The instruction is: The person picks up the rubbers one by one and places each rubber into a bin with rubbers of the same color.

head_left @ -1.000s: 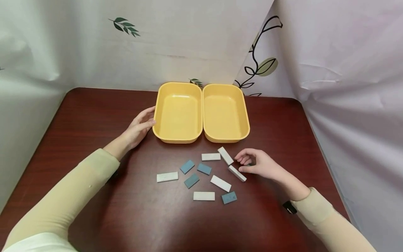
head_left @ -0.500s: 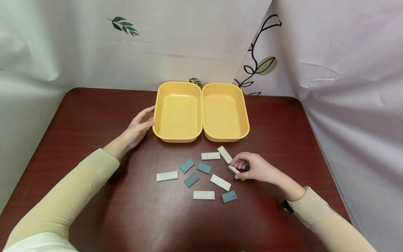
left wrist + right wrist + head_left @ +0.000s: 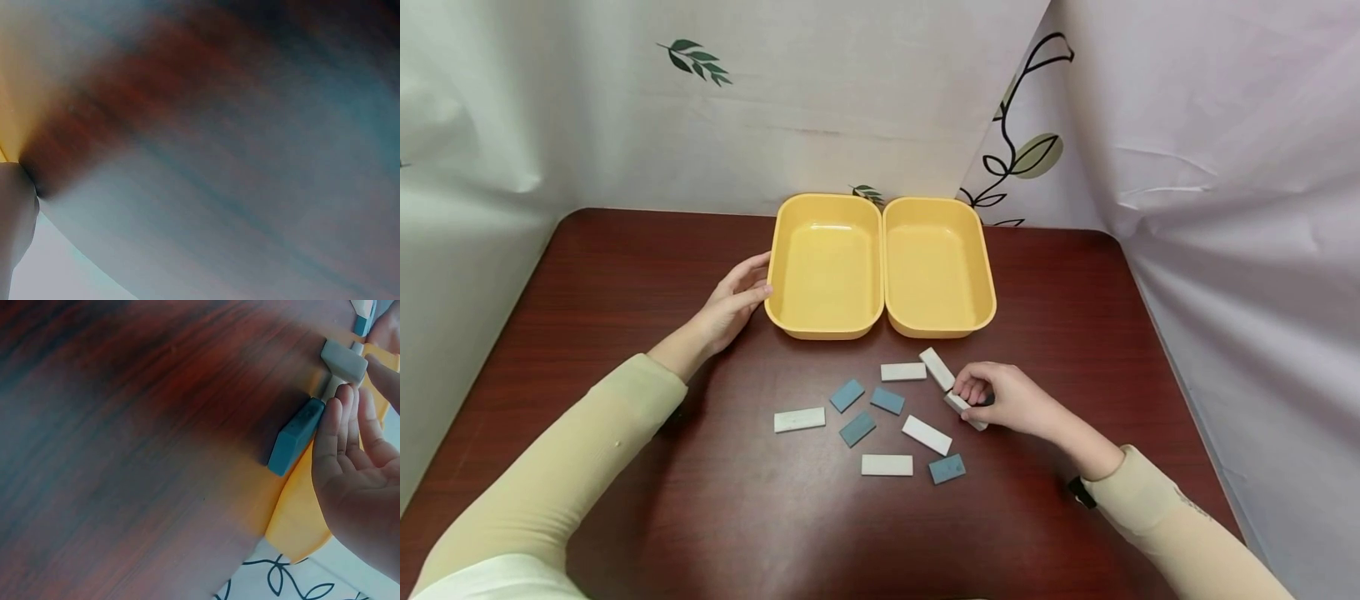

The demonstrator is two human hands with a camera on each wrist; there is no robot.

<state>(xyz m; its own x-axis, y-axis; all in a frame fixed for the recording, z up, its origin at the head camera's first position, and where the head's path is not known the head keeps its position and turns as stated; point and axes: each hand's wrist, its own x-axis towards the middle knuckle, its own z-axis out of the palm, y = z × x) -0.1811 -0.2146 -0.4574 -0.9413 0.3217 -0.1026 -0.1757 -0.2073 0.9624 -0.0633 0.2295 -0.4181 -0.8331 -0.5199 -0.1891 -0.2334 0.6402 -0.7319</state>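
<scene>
Two yellow trays stand side by side: the left tray (image 3: 826, 279) and the right tray (image 3: 937, 271). My left hand (image 3: 730, 307) touches the left tray's outer side, its fingers fairly straight and its thumb at the rim. With thumb and fingers my right hand (image 3: 1003, 398) pinches a white rectangular block (image 3: 957, 403), which lies at a slant on the table and is partly hidden by the hand. A second white block (image 3: 937, 369) lies by its upper end. The right wrist view shows the fingers close to a white block (image 3: 344, 360) and a blue block (image 3: 297, 439).
Blue blocks (image 3: 857, 429) and white blocks (image 3: 886, 465) lie scattered on the dark red table (image 3: 737, 517) in front of the trays. A patterned white sheet (image 3: 820, 100) hangs behind the table. The left wrist view is mostly blurred.
My right hand has moved slightly left and down onto the slanted white block, its fingers closing on it. The left hand has stayed at the tray. The blocks appear unmoved.
</scene>
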